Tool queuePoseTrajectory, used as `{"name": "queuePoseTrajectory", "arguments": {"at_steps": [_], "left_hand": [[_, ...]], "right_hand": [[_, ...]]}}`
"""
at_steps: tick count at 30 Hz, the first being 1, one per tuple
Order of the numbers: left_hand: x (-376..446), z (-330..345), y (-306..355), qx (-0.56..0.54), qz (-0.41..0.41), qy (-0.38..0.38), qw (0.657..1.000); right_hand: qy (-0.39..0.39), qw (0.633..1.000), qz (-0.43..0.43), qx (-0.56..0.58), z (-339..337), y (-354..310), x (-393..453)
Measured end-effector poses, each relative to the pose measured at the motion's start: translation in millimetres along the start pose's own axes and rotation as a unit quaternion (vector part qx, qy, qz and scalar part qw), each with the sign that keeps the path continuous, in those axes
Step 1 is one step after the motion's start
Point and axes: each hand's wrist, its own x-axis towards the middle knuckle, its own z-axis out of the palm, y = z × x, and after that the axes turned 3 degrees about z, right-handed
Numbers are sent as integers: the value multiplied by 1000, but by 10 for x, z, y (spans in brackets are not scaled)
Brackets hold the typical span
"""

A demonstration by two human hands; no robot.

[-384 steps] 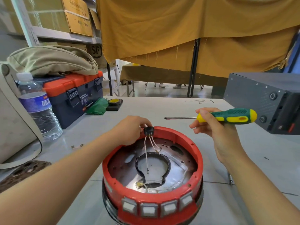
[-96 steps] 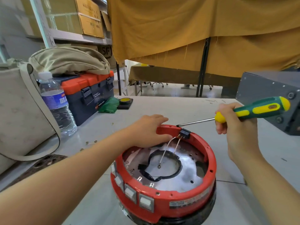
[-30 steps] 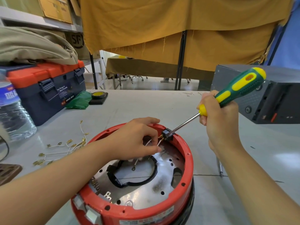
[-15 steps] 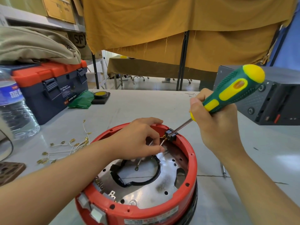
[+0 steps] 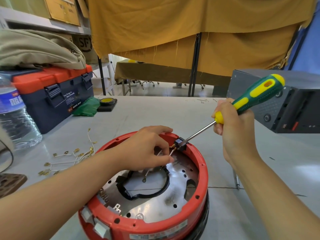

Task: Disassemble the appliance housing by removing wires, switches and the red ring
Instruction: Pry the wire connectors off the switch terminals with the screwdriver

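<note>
The round appliance housing stands upside down in front of me, its red ring [image 5: 201, 172] around a shiny metal plate [image 5: 155, 205]. A small black switch [image 5: 180, 144] sits in a notch at the ring's far rim, with thin white wires [image 5: 170, 153] running inward from it. My left hand [image 5: 147, 148] rests inside the far rim and pinches those wires just left of the switch. My right hand [image 5: 233, 129] grips the green and yellow screwdriver [image 5: 256, 94]; its blade tip touches the switch from the right.
Loose white wires with brass terminals [image 5: 69, 160] lie on the grey table [image 5: 155, 115] at the left. A water bottle [image 5: 15, 118], an orange and navy toolbox [image 5: 52, 94] and a tape roll [image 5: 107, 102] stand further left. A grey metal box [image 5: 285, 104] is at the right.
The screwdriver handle has tilted lower and to the right while its tip stays on the switch. My left hand keeps its pinch on the wires. The view has shifted slightly.
</note>
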Motion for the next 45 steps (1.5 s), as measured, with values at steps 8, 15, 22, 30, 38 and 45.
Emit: {"name": "queuePoseTrajectory", "arguments": {"at_steps": [8,15,22,30,38,45], "left_hand": [[-3,-6,7,2,-6,-4,1000],[8,0,3,1,-6,-3,1000],[6,0,-12,-1,1,1,1000],[4,9,-13,7,9,1,1000],[7,10,-18,3,5,1,1000],[9,12,-11,5,5,5,1000]], "right_hand": [[17,1000,-23,-9,28,-9,-51],[-50,992,-106,-55,17,-113,-105],[-110,966,-192,-132,66,-145,-198],[-137,926,-280,-213,138,-179,-289],[-62,982,-131,-120,140,-130,-163],[-24,998,-50,-42,108,-82,-71]]}}
